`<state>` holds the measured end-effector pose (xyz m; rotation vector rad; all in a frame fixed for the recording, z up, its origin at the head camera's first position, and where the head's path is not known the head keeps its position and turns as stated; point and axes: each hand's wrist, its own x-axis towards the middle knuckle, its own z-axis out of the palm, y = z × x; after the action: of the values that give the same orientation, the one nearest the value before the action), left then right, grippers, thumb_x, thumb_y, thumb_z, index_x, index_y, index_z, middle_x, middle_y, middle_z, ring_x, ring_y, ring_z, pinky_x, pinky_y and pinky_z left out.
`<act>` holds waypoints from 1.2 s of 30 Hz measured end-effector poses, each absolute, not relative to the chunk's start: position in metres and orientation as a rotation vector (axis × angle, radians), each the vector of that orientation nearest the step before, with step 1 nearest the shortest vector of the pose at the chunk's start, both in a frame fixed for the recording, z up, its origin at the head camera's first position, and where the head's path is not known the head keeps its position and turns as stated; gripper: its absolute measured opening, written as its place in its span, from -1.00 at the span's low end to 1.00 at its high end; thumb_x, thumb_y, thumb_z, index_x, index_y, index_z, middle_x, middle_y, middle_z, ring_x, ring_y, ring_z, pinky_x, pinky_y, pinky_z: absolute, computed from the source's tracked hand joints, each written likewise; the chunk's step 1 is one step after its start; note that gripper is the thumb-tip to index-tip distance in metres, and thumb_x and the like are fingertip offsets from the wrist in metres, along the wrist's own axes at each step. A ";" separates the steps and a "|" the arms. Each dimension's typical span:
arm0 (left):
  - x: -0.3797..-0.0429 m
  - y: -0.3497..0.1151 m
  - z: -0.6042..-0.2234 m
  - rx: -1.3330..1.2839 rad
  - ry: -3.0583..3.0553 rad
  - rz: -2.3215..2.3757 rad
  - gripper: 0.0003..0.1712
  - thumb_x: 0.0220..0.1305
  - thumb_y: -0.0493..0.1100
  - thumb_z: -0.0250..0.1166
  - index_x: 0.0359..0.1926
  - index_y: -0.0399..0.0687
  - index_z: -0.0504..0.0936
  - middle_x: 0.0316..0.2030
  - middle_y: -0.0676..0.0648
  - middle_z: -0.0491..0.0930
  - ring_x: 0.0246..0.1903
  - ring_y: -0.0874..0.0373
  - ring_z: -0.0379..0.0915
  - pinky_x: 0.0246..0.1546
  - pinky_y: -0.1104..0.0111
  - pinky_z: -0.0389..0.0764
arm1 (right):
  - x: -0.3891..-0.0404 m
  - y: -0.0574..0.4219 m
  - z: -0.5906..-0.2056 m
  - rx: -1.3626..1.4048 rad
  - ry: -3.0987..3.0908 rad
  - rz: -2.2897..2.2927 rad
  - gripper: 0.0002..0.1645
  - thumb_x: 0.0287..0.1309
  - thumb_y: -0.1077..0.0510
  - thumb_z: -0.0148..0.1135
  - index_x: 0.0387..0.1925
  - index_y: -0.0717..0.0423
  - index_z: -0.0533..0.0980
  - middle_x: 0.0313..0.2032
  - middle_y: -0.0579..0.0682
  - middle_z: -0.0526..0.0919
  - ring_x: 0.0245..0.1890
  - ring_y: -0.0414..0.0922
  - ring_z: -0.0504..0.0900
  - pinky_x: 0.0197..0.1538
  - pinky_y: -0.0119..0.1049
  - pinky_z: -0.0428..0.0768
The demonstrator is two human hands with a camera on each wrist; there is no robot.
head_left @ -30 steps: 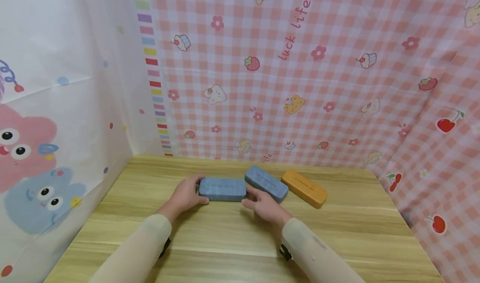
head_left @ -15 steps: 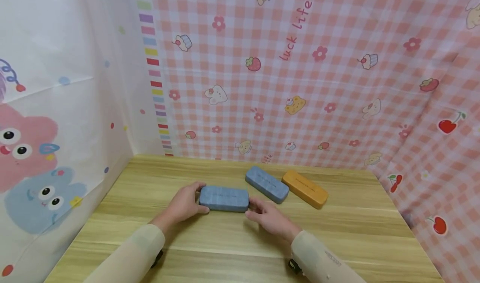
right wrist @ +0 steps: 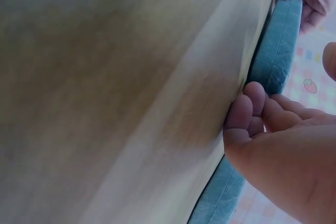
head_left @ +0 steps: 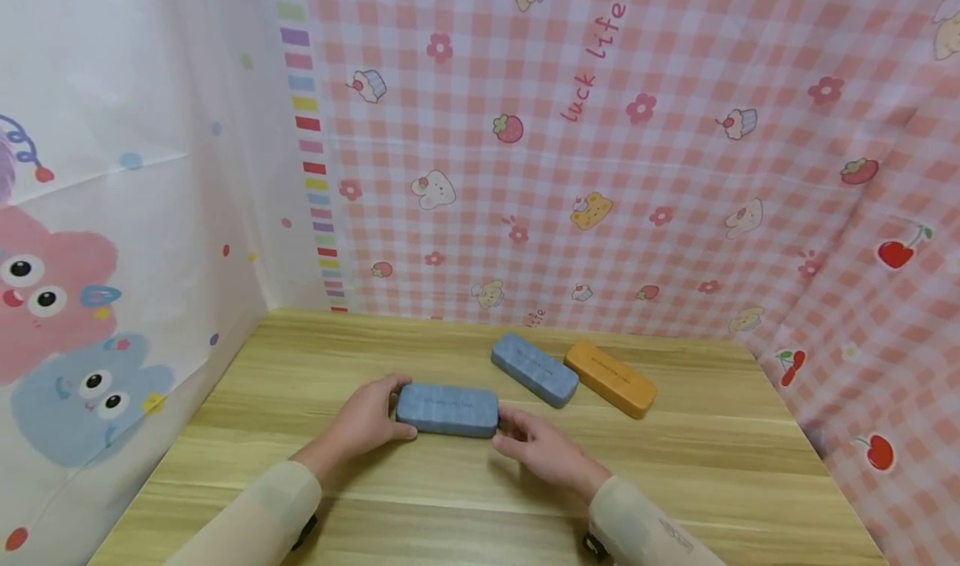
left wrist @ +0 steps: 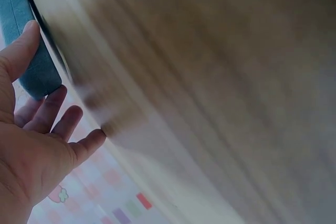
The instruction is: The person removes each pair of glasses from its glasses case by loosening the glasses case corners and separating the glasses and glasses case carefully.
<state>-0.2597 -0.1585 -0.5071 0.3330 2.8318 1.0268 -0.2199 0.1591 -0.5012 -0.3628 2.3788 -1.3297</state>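
A blue glasses case [head_left: 447,410] with dark lettering on its lid lies shut on the wooden table between the two hands. The left hand [head_left: 369,416] holds its left end, thumb along the near side and fingers at the far side. In the left wrist view that thumb presses the edge of the blue case [left wrist: 37,72]. At the opposite end is the right hand [head_left: 543,448], its bent, relaxed fingers touching the end face. The right wrist view shows those fingertips [right wrist: 255,95] against the end of the case [right wrist: 278,51].
Behind the right hand lie a second blue glasses case [head_left: 534,369] and an orange glasses case [head_left: 611,378], both slanted and side by side. The wooden table [head_left: 420,499] meets a pink checked cloth [head_left: 480,182] at the back and a white printed cloth [head_left: 187,241] on the left.
Both hands have drawn the front blue case across the table toward the person, away from the other two cases. It has turned slightly, its right end now a little nearer.
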 end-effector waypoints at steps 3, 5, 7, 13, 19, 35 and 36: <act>-0.257 -0.158 -0.508 0.346 2.837 1.019 0.00 0.08 -0.08 0.72 0.49 -0.18 0.46 0.31 -0.20 0.65 0.30 -0.13 0.60 0.31 -0.05 0.61 | -0.218 0.160 -0.501 -0.384 2.384 -1.338 -0.18 0.56 -0.12 0.20 0.59 0.27 0.29 0.54 0.26 0.41 0.50 0.23 0.43 0.56 0.27 0.35; -0.256 -0.157 -0.508 0.351 2.842 1.013 0.00 0.07 -0.08 0.72 0.48 -0.18 0.47 0.30 -0.20 0.65 0.29 -0.13 0.60 0.31 -0.04 0.62 | -0.216 0.161 -0.501 -0.388 2.379 -1.342 -0.19 0.56 -0.10 0.20 0.58 0.29 0.29 0.53 0.28 0.42 0.49 0.23 0.44 0.55 0.28 0.35; -0.255 -0.155 -0.508 0.350 2.849 0.999 -0.01 0.06 -0.08 0.73 0.47 -0.17 0.49 0.28 -0.20 0.66 0.28 -0.12 0.60 0.31 -0.04 0.62 | -0.214 0.162 -0.500 -0.380 2.376 -1.336 -0.18 0.56 -0.12 0.21 0.58 0.28 0.30 0.53 0.27 0.42 0.49 0.22 0.44 0.55 0.28 0.35; -0.250 -0.153 -0.506 0.345 2.849 0.970 0.00 0.02 -0.06 0.75 0.45 -0.17 0.51 0.26 -0.19 0.68 0.27 -0.08 0.60 0.32 -0.02 0.61 | -0.209 0.165 -0.498 -0.387 2.358 -1.325 -0.17 0.56 -0.14 0.20 0.59 0.27 0.29 0.53 0.26 0.42 0.49 0.22 0.45 0.54 0.30 0.35; -0.245 -0.152 -0.507 0.380 2.868 0.946 -0.03 0.01 -0.05 0.75 0.41 -0.20 0.53 0.23 -0.19 0.69 0.23 -0.07 0.62 0.29 -0.01 0.63 | -0.207 0.169 -0.498 -0.396 2.337 -1.341 -0.20 0.57 -0.11 0.19 0.57 0.31 0.31 0.53 0.29 0.42 0.48 0.24 0.46 0.53 0.29 0.37; -0.242 -0.150 -0.508 0.447 2.893 0.863 -0.02 0.07 -0.01 0.72 0.45 -0.19 0.50 0.34 -0.20 0.62 0.34 -0.15 0.55 0.37 -0.04 0.57 | -0.206 0.168 -0.500 -0.431 2.412 -1.314 -0.28 0.56 -0.06 0.23 0.50 0.31 0.39 0.38 0.24 0.58 0.28 0.09 0.60 0.33 0.10 0.57; -0.242 -0.150 -0.508 0.455 2.898 0.858 -0.02 0.07 -0.01 0.72 0.45 -0.19 0.49 0.35 -0.20 0.62 0.34 -0.15 0.55 0.37 -0.04 0.58 | -0.206 0.168 -0.500 -0.425 2.429 -1.300 -0.28 0.55 -0.07 0.24 0.49 0.30 0.41 0.36 0.22 0.60 0.27 0.08 0.61 0.33 0.11 0.58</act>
<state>-0.2417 -0.1502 -0.5082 0.4552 2.8978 0.8583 -0.2057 0.1680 -0.4998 -0.4246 2.4293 -1.3003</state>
